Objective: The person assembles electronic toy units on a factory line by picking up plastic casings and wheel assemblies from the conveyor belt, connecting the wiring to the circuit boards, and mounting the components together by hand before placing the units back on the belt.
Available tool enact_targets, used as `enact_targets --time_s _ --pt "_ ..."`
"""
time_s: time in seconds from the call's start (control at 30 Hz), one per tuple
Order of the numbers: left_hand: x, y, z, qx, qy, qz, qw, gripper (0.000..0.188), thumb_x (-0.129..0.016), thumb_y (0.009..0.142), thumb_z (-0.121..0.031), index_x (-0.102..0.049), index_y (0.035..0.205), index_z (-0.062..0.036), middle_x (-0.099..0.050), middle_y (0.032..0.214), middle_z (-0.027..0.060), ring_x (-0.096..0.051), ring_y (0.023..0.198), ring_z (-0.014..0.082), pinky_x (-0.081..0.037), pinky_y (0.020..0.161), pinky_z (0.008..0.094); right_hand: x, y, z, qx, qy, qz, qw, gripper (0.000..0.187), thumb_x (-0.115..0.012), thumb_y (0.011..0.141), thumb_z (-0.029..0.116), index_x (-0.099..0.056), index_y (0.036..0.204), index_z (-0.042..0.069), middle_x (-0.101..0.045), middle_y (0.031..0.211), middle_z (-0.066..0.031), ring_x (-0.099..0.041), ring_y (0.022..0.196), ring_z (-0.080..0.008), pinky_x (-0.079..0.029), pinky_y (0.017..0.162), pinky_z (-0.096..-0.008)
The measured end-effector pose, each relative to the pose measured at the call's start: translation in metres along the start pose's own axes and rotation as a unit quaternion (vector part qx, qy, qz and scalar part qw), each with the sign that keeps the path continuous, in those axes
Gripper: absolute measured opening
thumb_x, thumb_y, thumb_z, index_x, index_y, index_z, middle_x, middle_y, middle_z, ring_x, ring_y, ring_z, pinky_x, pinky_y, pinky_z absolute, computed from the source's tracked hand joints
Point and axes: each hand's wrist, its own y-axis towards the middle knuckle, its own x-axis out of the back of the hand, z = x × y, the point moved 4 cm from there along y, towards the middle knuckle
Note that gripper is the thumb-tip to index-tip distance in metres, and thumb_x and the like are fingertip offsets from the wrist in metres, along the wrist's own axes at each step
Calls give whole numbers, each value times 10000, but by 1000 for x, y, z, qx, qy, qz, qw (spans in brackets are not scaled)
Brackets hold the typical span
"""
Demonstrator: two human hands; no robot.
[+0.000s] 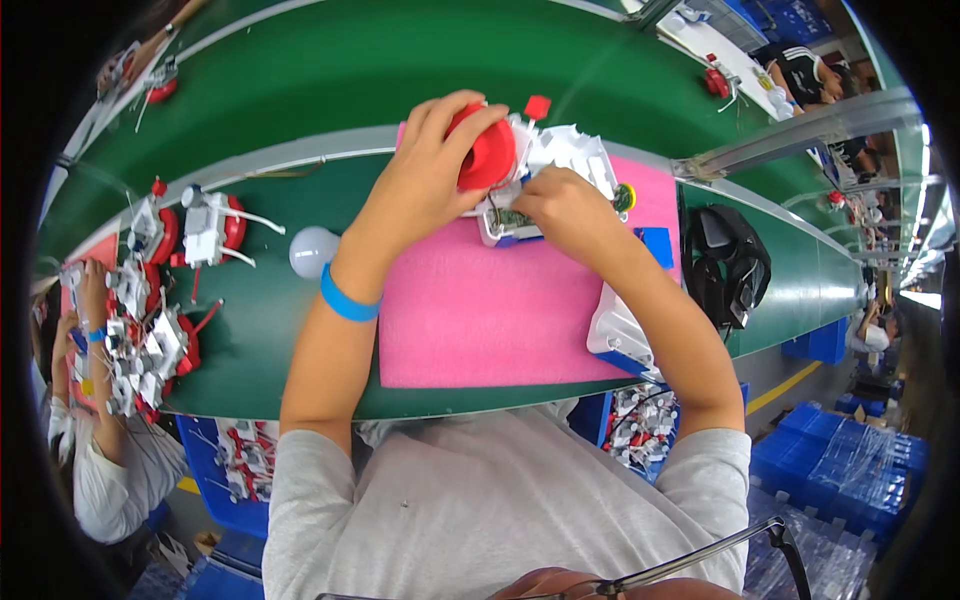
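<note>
My left hand (425, 165), with a blue band at its wrist, wraps its fingers round a red cup-shaped part (492, 158) above the far side of a pink mat (490, 335). Right beside it lies an opened white plastic housing (578, 152), with a small red piece (538, 107) sticking up at its far side. A green circuit board (507, 217) shows in a white tray-like shell under both hands. The fingers of my right hand (570, 212) are pinched together at the board's edge; what they hold is hidden. A round yellow-rimmed part (624, 197) sits just right of the housing.
A white dome (314, 252) stands left of the mat; several red-and-white assemblies (150, 330) cluster farther left. Right lie a blue block (655, 247), a white shell (618, 330) and a black bag-like bundle (728, 265). A green conveyor (370, 70) runs beyond a metal rail. Co-workers sit nearby.
</note>
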Motion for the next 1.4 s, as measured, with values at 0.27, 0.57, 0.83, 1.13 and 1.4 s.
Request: enact_targets --time_s 0.27,0.57,0.83,1.13,1.4 --pt "3 1 -23 -143 87 72 983 600 -695 572 56 -546 1112 -161 -478 1213 51 -423 1207 329 -475 933 421 47 -17 -54 -270 563 -64 778 548 -601 875 302 -407 1334 75 -519 1256 -142 -559 1058 -200 -491 822 -322" --pt "5 -13 -29 -303 144 87 938 379 -612 699 -98 -549 1046 -237 -474 1229 -28 -407 1223 331 -364 1023 572 24 20 -38 -159 666 24 728 484 -642 856 206 -438 1279 90 -519 1157 -62 -523 1039 -160 -493 830 -331" --pt "-12 -31 -15 244 -330 42 911 891 -753 662 -45 -240 1390 -61 -318 1374 177 -419 1230 303 -387 1004 395 13 3 -22 -253 696 -43 670 409 -706 771 36 -486 1116 29 -526 1081 -67 -593 916 -147 -532 769 -276" --pt "-13 -48 7 170 -364 47 914 1089 -889 503 -214 -236 1364 -80 -348 1347 130 -399 1245 273 -361 1024 407 66 -9 -43 -130 594 72 790 698 -556 735 -80 -355 1370 133 -369 1328 -137 -544 1056 -239 -520 772 -291" --pt "-15 -48 -1 1 -250 63 966 1047 -896 490 -232 -271 1320 -98 -354 1347 153 -349 1280 317 -314 1053 439 42 14 -49 -12 306 -41 951 48 -684 741 78 -658 778 63 -496 1268 -105 -524 1081 -291 -419 920 -392"
